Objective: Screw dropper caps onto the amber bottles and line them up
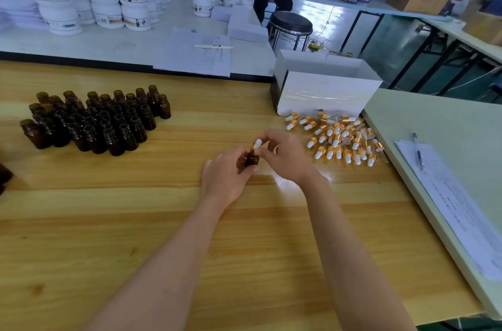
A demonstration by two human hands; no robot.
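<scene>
Our left hand [226,176] grips one bottle [252,159] mid-counter [135,222]; our right hand [285,157] pinches one cap [256,144] on its neck. Roughly forty open bottles [100,119] cluster left, and roughly forty loose caps [339,140] lie by the right edge, with a wide stretch of wood between them.

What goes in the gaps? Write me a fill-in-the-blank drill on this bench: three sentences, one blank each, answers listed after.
1. The left hand grips the amber bottle while the right hand pinches the dropper cap on ____ of it.
2. The uncapped bottles stand clustered on the wooden table to the ____ of both hands.
3. The loose dropper caps lie heaped beside a ____ box.
Answers: top; left; white.
</scene>
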